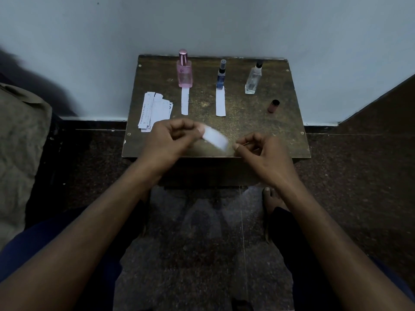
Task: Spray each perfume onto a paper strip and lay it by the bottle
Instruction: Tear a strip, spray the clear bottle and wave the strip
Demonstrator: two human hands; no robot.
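Note:
Three perfume bottles stand along the back of a small brown table [258, 131]: a pink bottle [185, 72], a small blue bottle [221, 76] and a clear bottle [253, 80] with its cap off. A white paper strip [185, 101] lies in front of the pink bottle, and another strip [220, 102] lies in front of the blue one. My left hand [167, 140] pinches one end of a blurred white strip [215, 138] above the table's front. My right hand [260, 153] is curled just beside the strip's other end; contact is unclear.
A pile of spare paper strips [155, 111] lies at the table's left. A brown cap [273, 106] lies on its side at the right, below the clear bottle. The table stands against a pale wall. A bare foot [271, 198] rests on the dark floor underneath.

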